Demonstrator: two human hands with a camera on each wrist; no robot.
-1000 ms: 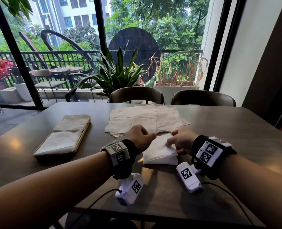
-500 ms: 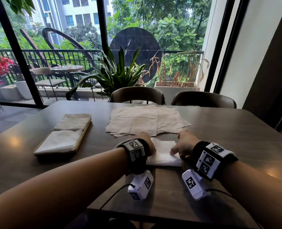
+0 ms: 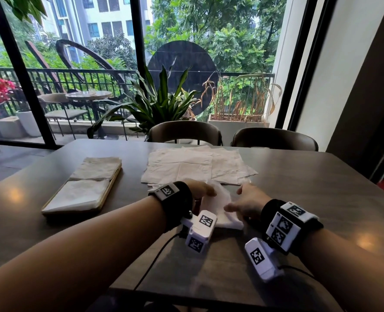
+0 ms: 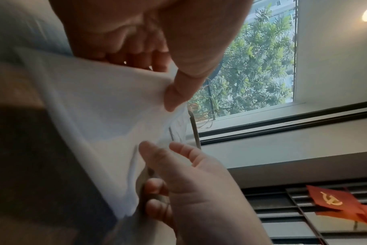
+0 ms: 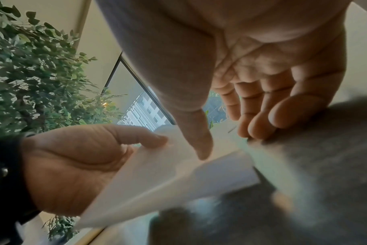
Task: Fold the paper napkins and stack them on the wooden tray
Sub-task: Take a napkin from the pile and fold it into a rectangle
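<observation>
A folded white napkin [image 3: 223, 209] lies near the table's front, its left side raised off the top. My left hand [image 3: 209, 192] pinches that raised edge between thumb and fingers; the left wrist view shows the pinch [image 4: 166, 79] on the napkin [image 4: 105, 116]. Just right of it, my right hand [image 3: 234, 199] has loose, straight fingers and holds nothing. In the right wrist view its fingertips [image 5: 256, 131] rest on the table beside the napkin [image 5: 168, 174]. The wooden tray [image 3: 109, 190] at the left carries folded napkins [image 3: 85, 190].
A loose pile of unfolded napkins [image 3: 197, 165] lies just beyond my hands. The dark table [image 3: 310, 199] runs to the right. Two chairs [image 3: 186, 131] stand at the far edge, before a window and plants.
My left hand has taken the napkin's left edge and raised it. My right hand has uncurled and come off the napkin. Both hands sit slightly farther from me.
</observation>
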